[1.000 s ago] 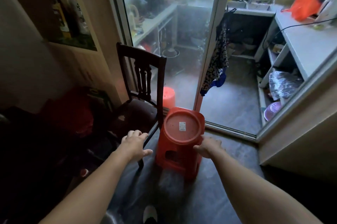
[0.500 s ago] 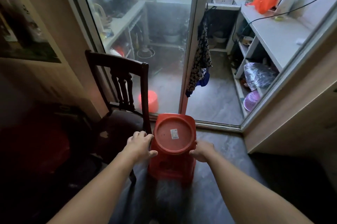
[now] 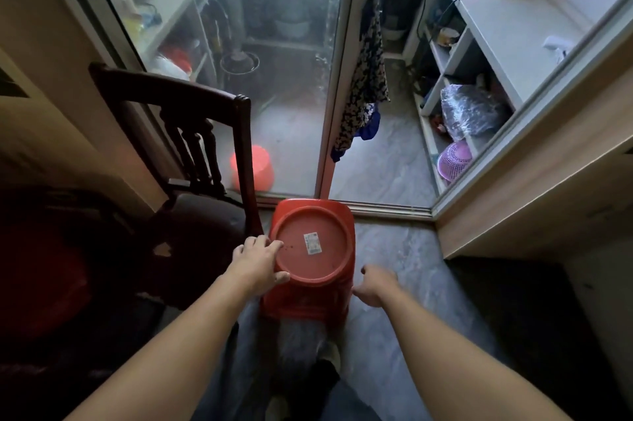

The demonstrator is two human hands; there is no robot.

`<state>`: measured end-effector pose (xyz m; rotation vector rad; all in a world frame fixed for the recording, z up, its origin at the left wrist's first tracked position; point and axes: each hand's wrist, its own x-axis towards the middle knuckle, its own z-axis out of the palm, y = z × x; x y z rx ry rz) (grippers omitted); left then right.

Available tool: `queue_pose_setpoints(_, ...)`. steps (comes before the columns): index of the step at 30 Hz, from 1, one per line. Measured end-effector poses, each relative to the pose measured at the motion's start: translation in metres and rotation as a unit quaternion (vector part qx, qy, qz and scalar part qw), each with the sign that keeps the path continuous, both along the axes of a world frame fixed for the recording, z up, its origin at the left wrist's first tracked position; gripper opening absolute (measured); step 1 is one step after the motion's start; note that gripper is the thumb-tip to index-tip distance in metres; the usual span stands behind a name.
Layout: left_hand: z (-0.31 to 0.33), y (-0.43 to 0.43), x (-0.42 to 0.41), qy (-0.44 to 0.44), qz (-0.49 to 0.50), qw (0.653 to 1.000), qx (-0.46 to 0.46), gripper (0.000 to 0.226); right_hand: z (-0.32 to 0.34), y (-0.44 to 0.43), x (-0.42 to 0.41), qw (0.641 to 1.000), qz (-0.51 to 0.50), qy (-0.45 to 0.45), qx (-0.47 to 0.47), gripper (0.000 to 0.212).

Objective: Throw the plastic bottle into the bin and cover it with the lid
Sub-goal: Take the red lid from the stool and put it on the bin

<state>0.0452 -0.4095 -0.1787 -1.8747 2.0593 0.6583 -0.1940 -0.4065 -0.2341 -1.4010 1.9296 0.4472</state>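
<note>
Head view. One red bin [image 3: 310, 297] on the floor, one round lid [image 3: 313, 244] seated on top. Left hand [image 3: 257, 261]: fingers spread, gripping the lid's left rim. Right hand [image 3: 375, 285]: loosely curled, empty, beside the bin. One wooden chair [image 3: 191, 160] adjoining. Plastic bottle not visible.

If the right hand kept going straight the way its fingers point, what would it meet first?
The right hand sits just right of the red bin, fingers curled and pointing left toward it. Going on that way, it would likely meet the bin's right side wall first, below the lid. Depth is hard to judge, so it might pass just in front.
</note>
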Motion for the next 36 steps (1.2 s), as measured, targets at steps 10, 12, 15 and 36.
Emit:
queue_pose_setpoints(10,-0.056,-0.084,-0.007,-0.009,0.055,0.998,0.033,0.075,-0.057,-0.073,-0.011,0.998,-0.052,-0.034,0.029,0.051)
queue_pose_setpoints(12,-0.076,-0.096,-0.004,0.000,0.068,0.997,0.043,0.076,-0.078,-0.080,-0.009,0.996,-0.067,-0.039,0.040,0.048)
queue_pose_setpoints(15,-0.109,-0.112,0.004,0.007,0.075,0.995,0.064,0.074,-0.113,-0.087,0.002,0.992,-0.093,-0.060,0.066,0.050)
queue_pose_setpoints(36,-0.240,-0.157,0.031,0.080,0.100,0.988,0.080,0.078,-0.285,-0.087,0.041,0.860,-0.506,-0.048,0.040,0.061)
